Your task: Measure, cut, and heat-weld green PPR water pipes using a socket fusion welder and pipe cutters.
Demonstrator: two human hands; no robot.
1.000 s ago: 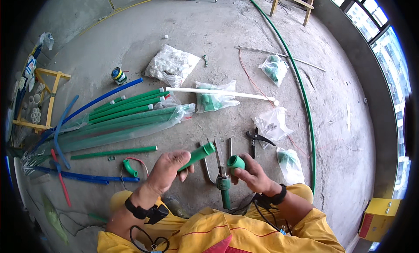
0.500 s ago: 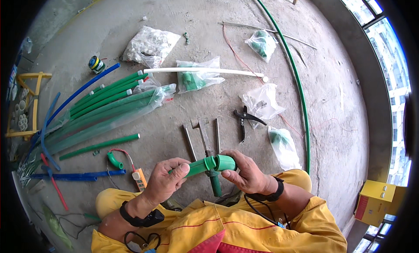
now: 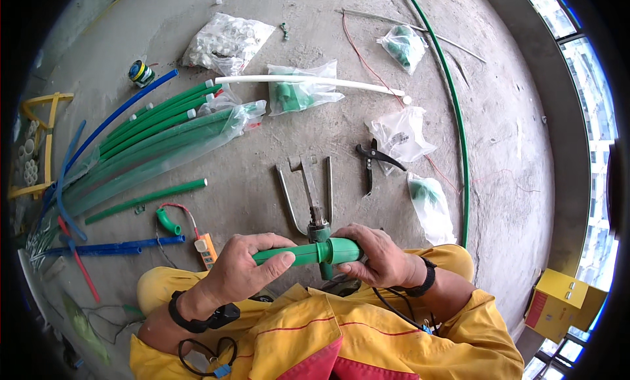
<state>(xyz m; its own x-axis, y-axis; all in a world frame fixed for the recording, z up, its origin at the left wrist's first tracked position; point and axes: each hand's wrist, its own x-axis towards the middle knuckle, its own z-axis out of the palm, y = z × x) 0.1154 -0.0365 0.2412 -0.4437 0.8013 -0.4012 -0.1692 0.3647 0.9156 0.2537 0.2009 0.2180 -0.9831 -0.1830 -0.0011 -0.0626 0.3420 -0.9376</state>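
My left hand point(image 3: 244, 270) is closed around a short green plastic pipe point(image 3: 298, 254). My right hand point(image 3: 382, 256) grips a green pipe fitting point(image 3: 344, 250), its fingers wrapped over the outer end. Pipe and fitting meet end to end in front of my lap, with a raised green ring where they join. Just behind them stands a pipe-welding iron point(image 3: 319, 232) with a flat metal heating blade pointing away from me. Its green handle point(image 3: 326, 271) shows below the pipe; the middle of it is hidden. Bent metal stand legs point(image 3: 286, 197) flank the blade.
Black pipe cutters point(image 3: 373, 158) lie right of the iron. Bagged green fittings point(image 3: 428, 206) and long green pipes point(image 3: 164, 132) lie around on the concrete floor. To the left are a loose green pipe point(image 3: 147, 201), a green elbow point(image 3: 169, 221) and an orange power strip point(image 3: 206, 250).
The pipe and fitting, earlier meeting at an angle with a gap showing, now sit in line, pressed together. My view has shifted slightly, so the floor things appear higher.
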